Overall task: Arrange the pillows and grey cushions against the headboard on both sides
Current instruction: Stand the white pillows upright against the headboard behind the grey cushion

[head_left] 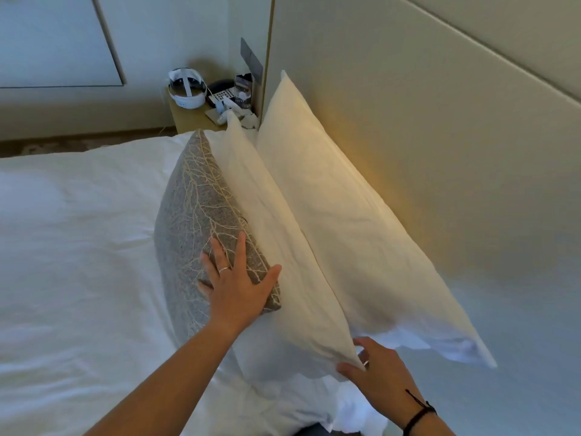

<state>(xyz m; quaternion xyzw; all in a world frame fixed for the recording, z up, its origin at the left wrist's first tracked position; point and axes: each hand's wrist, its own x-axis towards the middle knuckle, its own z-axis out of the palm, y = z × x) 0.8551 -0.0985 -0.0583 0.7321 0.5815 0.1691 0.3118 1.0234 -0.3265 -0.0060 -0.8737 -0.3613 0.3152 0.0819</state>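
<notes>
Step in hand: seating the stack on this side against the headboard point(408, 121). Left hand point(234, 286) lies flat, fingers spread, on the grey cushion point(195, 221), which is branch-patterned and farthest from the headboard. Front pillow point(283, 262) leans between cushion and back pillow point(339, 199); right hand point(382, 376) grips its near corner. Next, likely: square that corner; other side remains.
</notes>
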